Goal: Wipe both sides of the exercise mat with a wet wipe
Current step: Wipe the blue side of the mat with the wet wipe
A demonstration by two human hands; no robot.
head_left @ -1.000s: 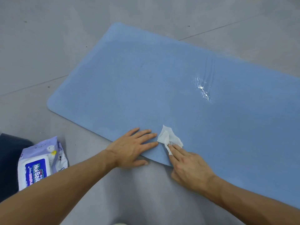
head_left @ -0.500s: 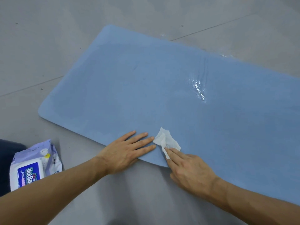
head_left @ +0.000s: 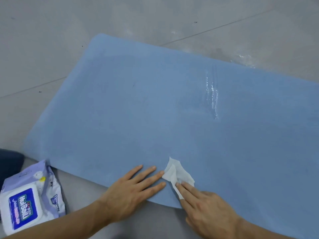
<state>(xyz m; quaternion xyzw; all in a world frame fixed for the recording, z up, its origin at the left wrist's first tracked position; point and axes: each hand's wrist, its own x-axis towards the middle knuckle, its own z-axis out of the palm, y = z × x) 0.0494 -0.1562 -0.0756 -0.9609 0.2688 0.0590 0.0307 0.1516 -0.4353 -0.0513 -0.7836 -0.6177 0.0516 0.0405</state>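
One mat (head_left: 155, 109), one wipe (head_left: 176, 173) under right hand (head_left: 207, 213), left hand (head_left: 131, 192), one pack (head_left: 25, 204)

Exercise mat (head_left: 138, 109) was plain light blue. Wet wipe (head_left: 177, 173) white. Wipes pack (head_left: 29, 200), lower left of frame, lilac-white with blue label. Floor (head_left: 43, 40) grey.

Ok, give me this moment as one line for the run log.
left hand: flat on exercise mat, near edge | right hand: presses wet wipe onto mat | wipes pack: on floor, left of mat
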